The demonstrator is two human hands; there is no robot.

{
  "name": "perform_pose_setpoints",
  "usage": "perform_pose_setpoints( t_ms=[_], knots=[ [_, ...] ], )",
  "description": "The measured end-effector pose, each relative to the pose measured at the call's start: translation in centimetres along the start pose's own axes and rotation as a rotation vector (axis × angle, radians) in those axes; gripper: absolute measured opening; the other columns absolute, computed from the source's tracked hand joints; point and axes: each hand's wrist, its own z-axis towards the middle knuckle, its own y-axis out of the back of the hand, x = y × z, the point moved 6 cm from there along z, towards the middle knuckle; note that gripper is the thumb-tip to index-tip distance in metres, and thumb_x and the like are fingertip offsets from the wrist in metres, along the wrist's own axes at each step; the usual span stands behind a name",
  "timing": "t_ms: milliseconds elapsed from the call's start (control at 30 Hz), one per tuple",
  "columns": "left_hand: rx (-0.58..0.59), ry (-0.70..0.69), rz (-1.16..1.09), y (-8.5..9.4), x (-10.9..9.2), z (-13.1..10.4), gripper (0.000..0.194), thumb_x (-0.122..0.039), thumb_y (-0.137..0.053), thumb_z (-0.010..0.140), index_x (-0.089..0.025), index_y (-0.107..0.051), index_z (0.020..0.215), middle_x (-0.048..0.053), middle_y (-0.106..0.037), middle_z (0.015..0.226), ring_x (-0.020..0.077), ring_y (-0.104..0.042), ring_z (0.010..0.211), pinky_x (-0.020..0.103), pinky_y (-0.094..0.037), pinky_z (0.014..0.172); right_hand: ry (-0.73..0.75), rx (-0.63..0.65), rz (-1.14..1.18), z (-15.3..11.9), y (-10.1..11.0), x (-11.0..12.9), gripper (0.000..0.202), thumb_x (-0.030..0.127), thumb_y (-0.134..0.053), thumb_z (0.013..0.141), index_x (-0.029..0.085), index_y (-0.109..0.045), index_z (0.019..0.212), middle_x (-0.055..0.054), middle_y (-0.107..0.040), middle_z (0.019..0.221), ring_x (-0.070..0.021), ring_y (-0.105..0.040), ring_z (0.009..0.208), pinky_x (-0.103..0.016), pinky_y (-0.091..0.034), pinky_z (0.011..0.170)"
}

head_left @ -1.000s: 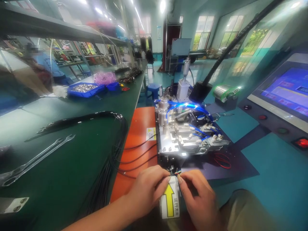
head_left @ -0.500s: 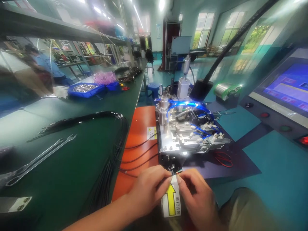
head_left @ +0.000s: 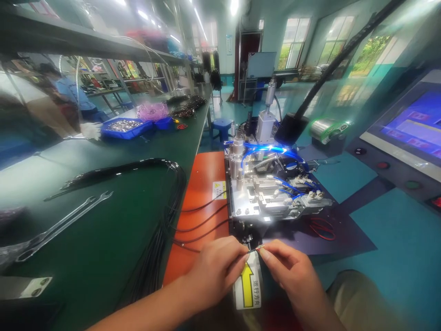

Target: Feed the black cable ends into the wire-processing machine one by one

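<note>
My left hand [head_left: 218, 264] is closed in a pinch on a thin black cable [head_left: 252, 251]. From the cable's end come fine coloured wires [head_left: 259, 247], pinched between the thumb and forefinger of my right hand [head_left: 292, 271]. A short gap separates the two hands. Just below them lies a white label with a yellow arrow [head_left: 247, 286]. Right beyond the hands stands a metal machine [head_left: 265, 197] with blue air tubes. Several black cables [head_left: 203, 225] cross the orange panel [head_left: 201, 181] towards my left hand.
On the green bench [head_left: 131, 220] lie a bundle of black cables [head_left: 181, 179] and two wrenches [head_left: 65, 225]. A blue tray [head_left: 127, 131] of small metal parts sits farther back. To the right are a control screen [head_left: 416, 124] and a solder-like wire spool [head_left: 329, 131]. A person [head_left: 70, 89] is at far left.
My right hand has shifted slightly right, and its fingers are now straighter along the coloured wires. My left hand keeps its pinch on the cable. The whole view has shifted a little.
</note>
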Motion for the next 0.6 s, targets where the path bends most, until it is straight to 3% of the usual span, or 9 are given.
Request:
perform_pose_setpoints(
  t_ms=[367,600],
  knots=[
    [-0.006,-0.007,-0.015,0.1,-0.11,-0.01,0.011,-0.021,-0.051,0.096,-0.018,-0.062,0.099,0.001,-0.058,0.083,0.0113,-0.052,0.077,0.024,-0.036,0.068,-0.021,0.008,-0.04,0.09,0.09,0.07,0.034,0.05,-0.062,0.089,0.016,-0.07,0.086,-0.003,-0.058,0.079,-0.0108,-0.044,0.066,-0.02,-0.032,0.052],
    [-0.004,0.017,0.005,-0.02,0.09,-0.11,0.013,-0.023,-0.049,0.098,-0.018,-0.061,0.099,0.001,-0.058,0.083,0.0114,-0.052,0.077,0.024,-0.036,0.068,0.007,-0.026,-0.02,0.22,-0.05,0.45,0.032,0.048,-0.064,0.088,0.017,-0.07,0.083,-0.002,-0.056,0.076,-0.0117,-0.044,0.067,-0.021,-0.035,0.057]
  ],
)
